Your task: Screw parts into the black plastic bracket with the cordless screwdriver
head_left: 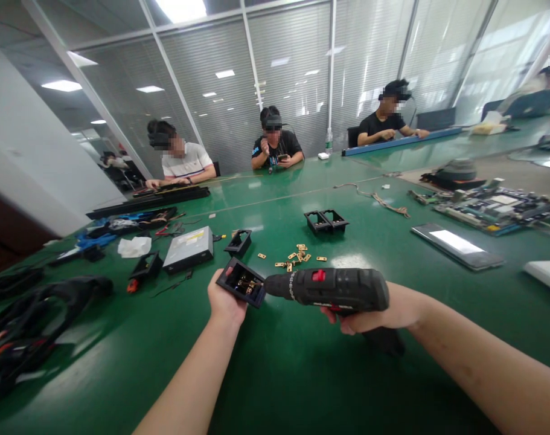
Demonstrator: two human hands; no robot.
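Observation:
My left hand (227, 305) is closed around a black plastic socket box (241, 281), its open side tilted up toward me. Brass-coloured metal parts show inside the box. In my right hand (363, 320) is a black cordless drill (331, 287) with a red switch on top, my fingers wrapped round its handle. The drill's nose points left and meets the right end of the box; its tip is hard to make out. Just beyond the drill lies a loose pile of small brass plates (297, 258) with holes.
Similar black boxes (326, 222) stand farther back, another (238, 243) beside a silver disc drive (188, 249). Cables and a black bag (34, 338) lie at left. A phone (456, 244) and circuit boards (501, 205) are at right. Several people sit across the green table (265, 199).

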